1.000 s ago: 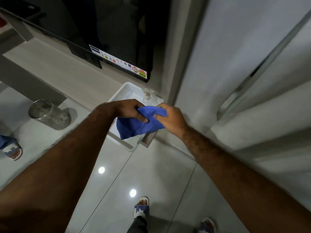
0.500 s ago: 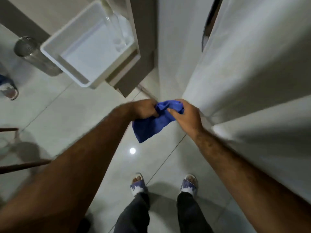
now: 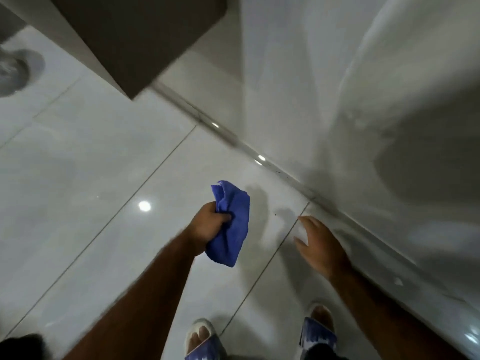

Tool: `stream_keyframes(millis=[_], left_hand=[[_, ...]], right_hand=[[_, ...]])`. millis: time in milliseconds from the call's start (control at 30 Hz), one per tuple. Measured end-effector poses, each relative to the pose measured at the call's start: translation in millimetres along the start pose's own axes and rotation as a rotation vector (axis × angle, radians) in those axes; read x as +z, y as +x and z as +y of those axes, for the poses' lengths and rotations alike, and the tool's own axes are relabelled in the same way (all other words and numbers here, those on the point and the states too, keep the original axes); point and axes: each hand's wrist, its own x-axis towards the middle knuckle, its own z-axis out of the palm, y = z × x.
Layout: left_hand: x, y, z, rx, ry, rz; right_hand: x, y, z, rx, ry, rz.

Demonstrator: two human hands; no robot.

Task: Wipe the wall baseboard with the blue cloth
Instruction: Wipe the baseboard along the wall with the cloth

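Note:
My left hand is closed around a bunched blue cloth, held above the glossy floor tiles in the middle of the view. My right hand hovers to its right with fingers spread and nothing in it, close to the base of the wall. The baseboard is a narrow glossy grey strip that runs diagonally from the upper middle down to the lower right, where the white wall meets the floor. The cloth is a hand's width short of the baseboard.
A brown-grey cabinet corner overhangs at the top, ending near the baseboard's far end. A metal bin shows blurred at the left edge. My two feet in blue-and-white sandals stand on the white floor tiles at the bottom.
My right hand has let go of the cloth and opened beside the wall. The left hand alone holds it now. The view has tilted down to the floor and baseboard.

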Motion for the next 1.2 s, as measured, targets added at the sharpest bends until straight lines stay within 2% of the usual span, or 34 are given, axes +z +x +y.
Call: stream_keyframes(millis=[167,300,433,500,567,800,900,967,1067,1133,1200], left_hand=[[57,96,-57,0.060,-0.129,0.140],[101,170,-73,0.050,-0.201,0.368],[122,238,-59,0.135,-0.211,0.612],[127,269,-48,0.214,-0.134,0.673],[135,297,-40,0.248,-0.144,0.676],[165,354,-16,0.205,-0.289,0.680],[196,351,-34,0.197,-0.191,0.660],[228,340,-52,0.268,-0.118,0.603],[253,330,-70,0.295,-0.173,0.486],[242,338,-67,0.304,-0.124,0.528],[210,351,-52,0.280,-0.094,0.644]], right_hand=[[76,41,75,0.112,-0.188,0.127],[108,80,130,0.214,-0.279,0.231],[138,110,180,0.070,-0.464,0.344],[147,124,195,0.045,-0.542,0.369],[158,137,209,0.069,-0.545,0.414],[186,163,227,0.074,-0.486,0.486],[188,163,232,0.087,-0.523,0.480],[188,162,232,0.081,-0.520,0.501],[187,162,225,0.094,-0.509,0.522],[186,163,222,0.104,-0.509,0.546],[189,162,220,0.102,-0.514,0.575]])
